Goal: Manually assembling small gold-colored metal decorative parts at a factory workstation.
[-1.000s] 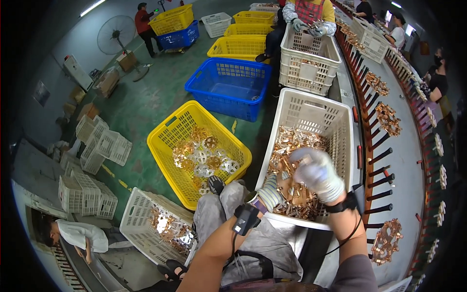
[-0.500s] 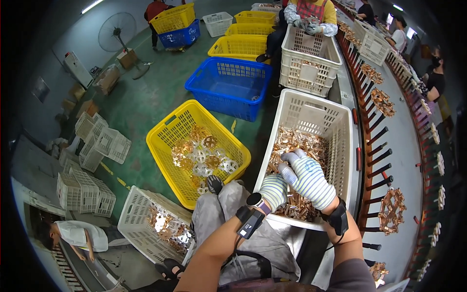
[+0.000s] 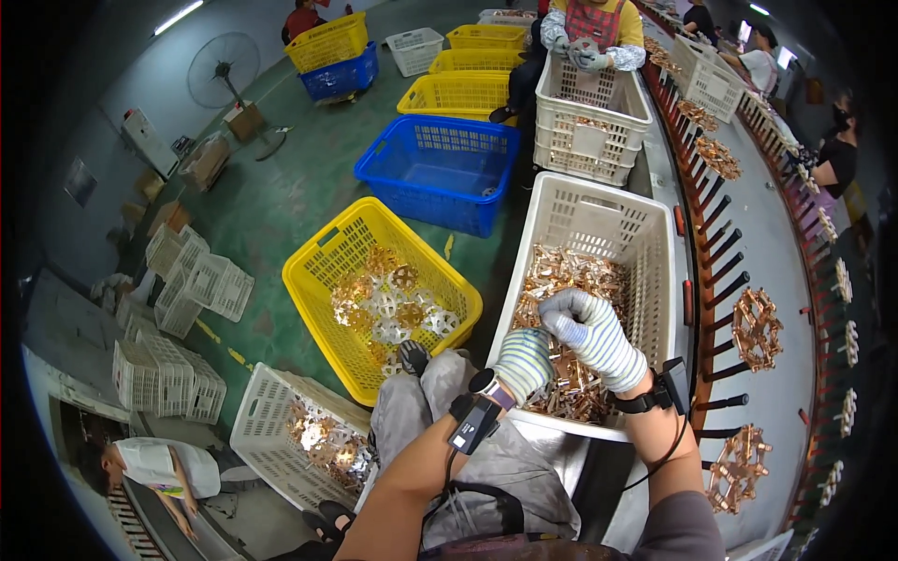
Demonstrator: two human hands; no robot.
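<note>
Both my hands wear striped knit gloves and meet over a white crate (image 3: 666,271) of small copper-coloured metal pieces (image 3: 585,271). My left hand (image 3: 524,362) is curled at the crate's near left rim, its fingertips mostly hidden. Just right of it and touching or nearly so, my right hand (image 3: 599,338) has its grey-tipped fingers bent inward, closed. Whatever lies between the fingers of either hand is too small or hidden to make out. More loose copper pieces lie below my hands.
Left of my knees stand a yellow basket (image 3: 304,280) with silver and copper wheel-shaped parts and a white crate (image 3: 257,402) of similar parts. Ahead is a blue basket (image 3: 430,201). At right, a conveyor with black pegs (image 3: 725,369) carries copper wheel-shaped assemblies (image 3: 756,327). A co-worker (image 3: 599,28) sits beyond stacked crates.
My right hand's fingers have drawn in from stretched to bent, close by my left hand. The wheel-shaped assemblies on the conveyor have moved toward me. The left hand has barely moved.
</note>
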